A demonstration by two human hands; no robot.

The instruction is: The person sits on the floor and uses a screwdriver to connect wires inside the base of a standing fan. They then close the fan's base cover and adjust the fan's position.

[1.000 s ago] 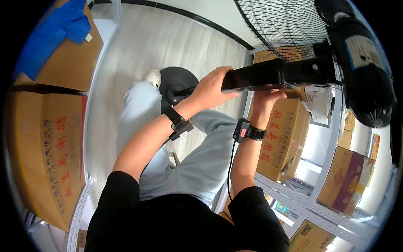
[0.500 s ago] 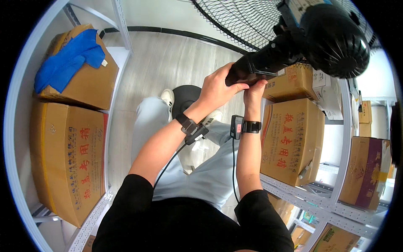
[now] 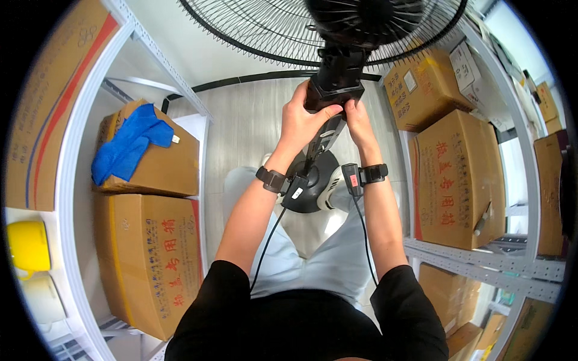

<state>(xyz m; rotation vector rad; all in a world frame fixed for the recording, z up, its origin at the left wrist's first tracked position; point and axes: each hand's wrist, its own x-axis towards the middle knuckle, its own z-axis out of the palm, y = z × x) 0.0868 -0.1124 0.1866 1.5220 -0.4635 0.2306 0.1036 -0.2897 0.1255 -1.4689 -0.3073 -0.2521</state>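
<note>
A black standing fan [image 3: 341,63] rises in front of me, its wire cage and motor housing at the top of the view. My left hand [image 3: 303,123] is closed round the left side of the boxy neck housing [image 3: 332,96] below the motor. On the right side of that housing my right hand [image 3: 360,125] grips, its thumb close to the left thumb. Under the hands a pole [image 3: 328,135] runs down toward the round black base [image 3: 307,198] on the floor between my shoes. My fingers behind the housing are hidden.
White metal shelves [image 3: 158,57] stand left, with cardboard boxes [image 3: 156,259], a blue cloth [image 3: 135,141] and a yellow mug [image 3: 29,245]. More boxes [image 3: 457,180] fill the right shelving [image 3: 530,268]. Cabled wrist devices [image 3: 274,179] sit on both forearms. A white wall is behind the fan.
The fan's head and neck have shifted from the upper right to the upper middle, with both hands still on the neck. The pole now shows above the base. The shelves have shifted in view.
</note>
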